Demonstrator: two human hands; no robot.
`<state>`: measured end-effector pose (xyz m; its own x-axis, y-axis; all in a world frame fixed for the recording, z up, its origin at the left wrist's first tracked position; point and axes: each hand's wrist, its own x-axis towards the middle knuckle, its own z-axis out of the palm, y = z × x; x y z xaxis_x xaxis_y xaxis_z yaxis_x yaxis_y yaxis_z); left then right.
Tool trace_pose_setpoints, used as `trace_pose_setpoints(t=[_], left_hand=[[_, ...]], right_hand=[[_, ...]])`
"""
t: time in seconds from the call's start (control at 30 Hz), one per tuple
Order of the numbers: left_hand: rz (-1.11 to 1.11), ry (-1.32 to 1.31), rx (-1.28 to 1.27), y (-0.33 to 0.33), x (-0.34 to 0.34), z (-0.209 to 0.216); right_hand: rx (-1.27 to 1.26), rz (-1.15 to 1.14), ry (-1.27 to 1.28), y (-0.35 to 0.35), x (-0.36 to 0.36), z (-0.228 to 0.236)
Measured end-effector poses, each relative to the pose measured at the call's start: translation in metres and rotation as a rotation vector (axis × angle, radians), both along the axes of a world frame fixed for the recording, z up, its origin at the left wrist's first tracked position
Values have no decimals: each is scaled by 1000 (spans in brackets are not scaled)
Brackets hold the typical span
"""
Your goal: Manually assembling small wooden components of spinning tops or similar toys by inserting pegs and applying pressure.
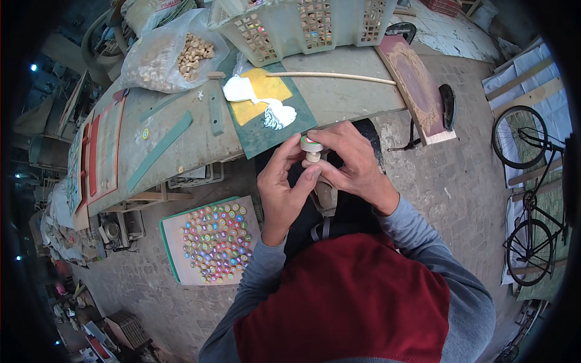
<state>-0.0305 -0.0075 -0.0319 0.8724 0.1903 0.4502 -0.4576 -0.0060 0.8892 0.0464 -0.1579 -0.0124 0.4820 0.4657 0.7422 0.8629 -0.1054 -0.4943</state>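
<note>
Just off the near edge of the workbench, both my hands hold a small mushroom-shaped wooden piece (312,147). It has a round disc with a green and red top and a paler peg beneath. My left hand (283,192) pinches it from the left, with the thumb near the peg. From the right, my right hand (356,160) closes its fingers on the disc and peg. Beyond them, a green board (299,112) carries a yellow sheet (257,112) with thick white paste (279,115) spread on it.
A bag of small wooden pegs (193,55) and a pale plastic crate (315,24) stand on the bench. A thin stick (339,75) reaches a purple board with sawdust (417,91). Lower left, a tray (175,275) holds many coloured round pieces. A bicycle (532,199) is at right.
</note>
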Motion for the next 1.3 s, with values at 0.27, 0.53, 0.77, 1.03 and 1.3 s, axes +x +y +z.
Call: trace_pose_setpoints(t=[0.27, 0.53, 0.77, 1.03, 1.3], left_hand=[[-98, 278, -585, -2, 2, 15], [-376, 337, -922, 9, 5, 3], [-525, 284, -1035, 2, 7, -9], [-435, 334, -914, -9, 5, -8], [-220, 393, -639, -11, 0, 1]], right_hand=[[50, 32, 181, 0, -4, 0], [318, -103, 408, -15, -1, -29], [90, -53, 152, -13, 0, -3], [-181, -3, 67, -2, 5, 2], [-306, -89, -10, -2, 1, 11]])
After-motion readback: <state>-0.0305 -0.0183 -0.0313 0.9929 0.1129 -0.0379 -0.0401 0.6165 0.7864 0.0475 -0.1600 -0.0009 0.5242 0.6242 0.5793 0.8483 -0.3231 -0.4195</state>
